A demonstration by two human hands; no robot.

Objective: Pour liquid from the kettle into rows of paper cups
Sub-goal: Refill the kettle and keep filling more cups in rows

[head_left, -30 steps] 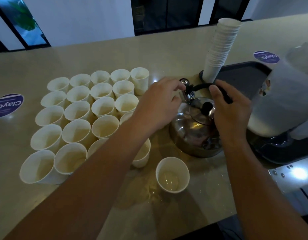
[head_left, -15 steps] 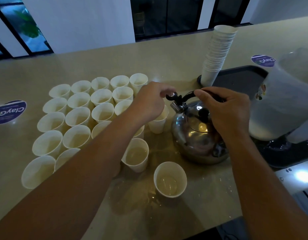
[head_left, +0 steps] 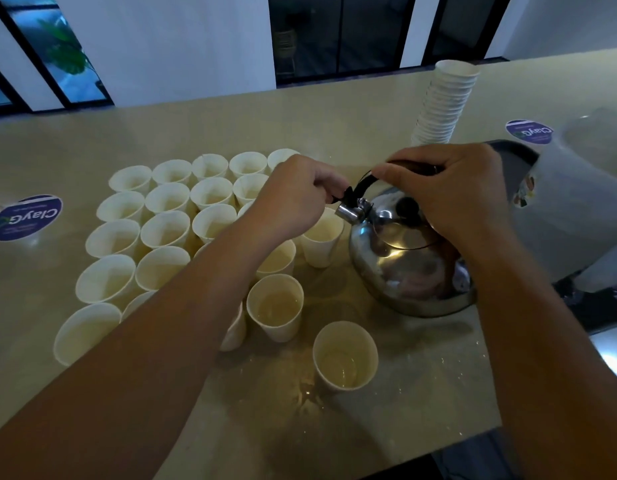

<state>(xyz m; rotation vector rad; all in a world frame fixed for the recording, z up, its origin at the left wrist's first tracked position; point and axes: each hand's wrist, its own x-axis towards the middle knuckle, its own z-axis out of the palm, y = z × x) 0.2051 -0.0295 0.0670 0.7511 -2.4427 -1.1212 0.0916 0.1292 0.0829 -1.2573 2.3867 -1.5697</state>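
A shiny steel kettle (head_left: 404,268) with a black handle is tilted to the left, its spout over a white paper cup (head_left: 320,237). My right hand (head_left: 449,192) grips the handle from above. My left hand (head_left: 293,199) pinches the black spout cap lever just left of the spout. Rows of white paper cups (head_left: 165,230) stand to the left, partly hidden by my left forearm. Two more cups (head_left: 276,306) (head_left: 345,355) stand nearer me with a little liquid in them.
A tall stack of paper cups (head_left: 445,102) stands behind the kettle beside a dark tray (head_left: 518,150). A large white container (head_left: 584,209) sits at the right. Round purple stickers (head_left: 26,216) (head_left: 529,131) lie on the beige counter (head_left: 231,126). Spilled drops wet the counter near the closest cup.
The kettle has been lifted and tipped left so its spout is above a cup. My left hand went from the spout top to pinching the cap lever.
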